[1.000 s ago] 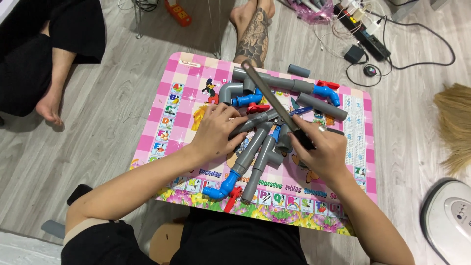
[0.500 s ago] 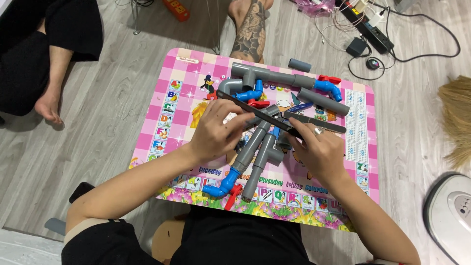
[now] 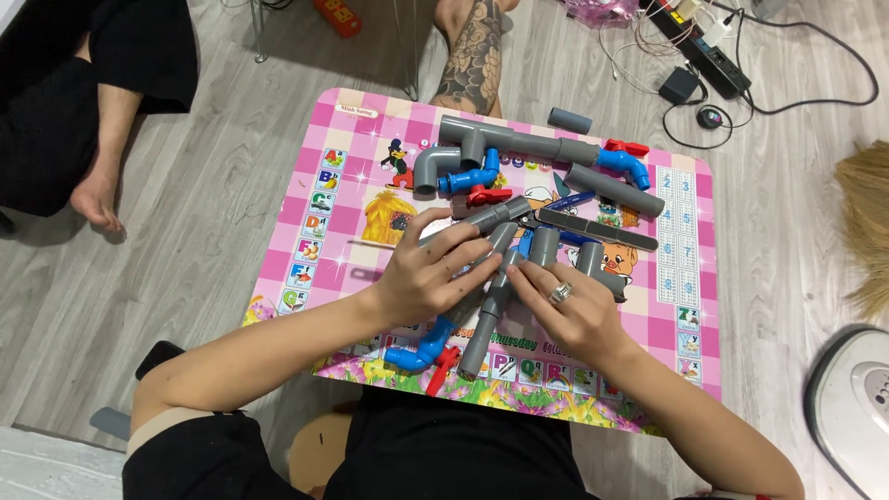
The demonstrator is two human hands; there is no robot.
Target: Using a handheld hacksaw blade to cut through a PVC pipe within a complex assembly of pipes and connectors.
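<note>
On a pink picture table [image 3: 352, 231], my left hand [image 3: 428, 275] grips a diagonal grey pipe [image 3: 477, 338]. It belongs to a cluster of joined pipes ending in a blue elbow [image 3: 419, 353] with a red handle [image 3: 443, 367]. My right hand [image 3: 567, 310], wearing a ring, lies over the same cluster, fingertips closed on a pipe next to my left fingers. A dark long-handled cutter [image 3: 597, 231] lies flat on the table just beyond my right hand. Farther back sits a second pipe run [image 3: 505, 139] with a blue elbow [image 3: 625, 167] and a blue valve [image 3: 468, 178].
A short grey pipe piece [image 3: 568, 118] lies at the table's far edge. Another person's tattooed foot [image 3: 468, 56] rests behind the table, and a second person's bare foot [image 3: 97, 194] at left. A power strip with cables [image 3: 704, 56], a broom [image 3: 866, 222] and a white round device [image 3: 852, 407] are at right.
My right hand lowered the cutter from upright, laid it on the table and let go, then moved onto the pipes. My left hand stayed on the pipe cluster.
</note>
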